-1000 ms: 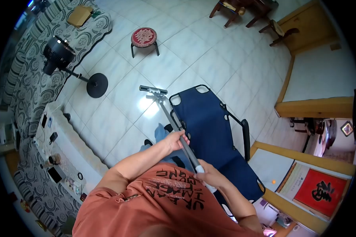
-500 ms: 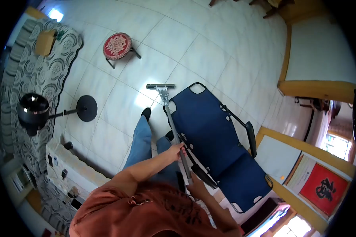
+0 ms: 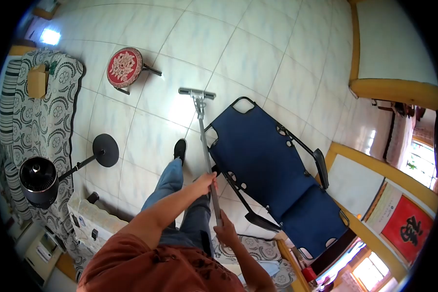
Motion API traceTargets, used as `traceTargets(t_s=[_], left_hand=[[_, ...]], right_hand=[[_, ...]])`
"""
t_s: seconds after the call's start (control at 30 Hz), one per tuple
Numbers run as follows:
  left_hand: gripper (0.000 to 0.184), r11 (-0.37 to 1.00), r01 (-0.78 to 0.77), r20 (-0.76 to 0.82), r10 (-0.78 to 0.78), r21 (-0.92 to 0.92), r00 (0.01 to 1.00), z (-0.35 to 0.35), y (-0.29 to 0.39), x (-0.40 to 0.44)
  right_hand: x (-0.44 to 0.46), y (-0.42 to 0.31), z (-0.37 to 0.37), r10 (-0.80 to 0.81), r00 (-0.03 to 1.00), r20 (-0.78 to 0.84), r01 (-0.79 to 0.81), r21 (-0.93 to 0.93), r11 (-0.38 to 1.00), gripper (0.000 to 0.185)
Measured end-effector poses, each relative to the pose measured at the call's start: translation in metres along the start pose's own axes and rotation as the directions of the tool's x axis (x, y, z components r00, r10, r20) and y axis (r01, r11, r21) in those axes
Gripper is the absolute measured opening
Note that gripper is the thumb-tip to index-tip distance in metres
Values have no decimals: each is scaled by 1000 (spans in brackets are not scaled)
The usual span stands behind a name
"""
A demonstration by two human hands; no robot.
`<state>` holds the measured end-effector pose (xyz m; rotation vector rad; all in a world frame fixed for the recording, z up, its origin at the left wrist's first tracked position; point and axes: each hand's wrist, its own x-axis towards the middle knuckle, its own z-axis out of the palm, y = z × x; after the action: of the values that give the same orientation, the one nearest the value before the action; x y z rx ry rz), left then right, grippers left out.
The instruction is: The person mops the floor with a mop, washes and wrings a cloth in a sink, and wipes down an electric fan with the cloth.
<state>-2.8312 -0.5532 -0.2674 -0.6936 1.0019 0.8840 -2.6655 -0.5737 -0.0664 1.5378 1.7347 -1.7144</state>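
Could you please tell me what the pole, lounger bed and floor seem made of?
The pole looks like satin grey metal from its even sheen, possibly plastic. The lounger bed seems matte navy fabric: a taut, flexible-looking sheet without gloss. The floor looks like glazed tile, ceramic or stone: bright reflections, straight joints.

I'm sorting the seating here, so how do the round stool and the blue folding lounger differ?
The stool has a round red patterned seat; the lounger is long and plain blue. The lounger has armrests, while the stool shows none. Both stand on the tiled floor.
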Motion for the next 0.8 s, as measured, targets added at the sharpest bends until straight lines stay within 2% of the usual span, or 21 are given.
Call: traceTargets(t_s=[0.03,0.13,0.23,0.27,0.3,0.37,0.4,0.43,0.5,0.6,0.63,0.7,0.77,0.8], left_hand=[[33,1000,-15,-8,15,5,1000,0,6,4],[33,997,-80,-20,80,-16,997,3,22,12],[31,994,-83,-8,84,67,996,-2,1,1],[31,998,-38,-45,40,40,998,-3,-9,-4],[31,998,-42,-48,43,41,998,-7,-21,-8],[30,999,13,-18,-12,40,1000,-16,-39,-15],[30,999,11,-19,-10,41,1000,-19,-41,-14],[30,1000,2,-21,-1,21,1000,-22,-41,-11],[30,1000,-4,-26,4,1,1000,-25,-36,-7],[30,997,-34,36,36,-69,999,-19,-6,7],[25,998,-59,-12,59,-8,998,-6,7,1],[21,995,-84,-56,87,58,995,-2,9,-1],[21,990,-88,-15,90,109,996,-9,-9,1],[20,994,-66,-69,72,91,995,-2,-17,-14]], right_hand=[[8,3,1,8,1000,3,-8,5,1000,69],[23,0,0,14,998,56,-29,277,960,75],[6,1,1,41,996,82,-59,221,974,76],[-5,-5,-4,145,977,160,-189,317,929,77],[-10,-5,-4,141,977,162,-187,318,929,77],[-31,7,0,276,938,207,-319,213,924,73],[-33,19,9,135,983,123,-155,165,974,75],[-30,32,15,134,983,124,-153,166,974,75],[-16,25,16,-5,999,36,3,46,999,76],[9,39,21,-86,996,-19,87,117,989,73],[13,27,16,-83,996,-13,84,121,989,73],[11,-8,-2,168,970,176,-218,324,921,72],[-2,2,2,138,978,158,-188,370,910,73],[-13,19,9,141,982,129,-171,274,946,74]])
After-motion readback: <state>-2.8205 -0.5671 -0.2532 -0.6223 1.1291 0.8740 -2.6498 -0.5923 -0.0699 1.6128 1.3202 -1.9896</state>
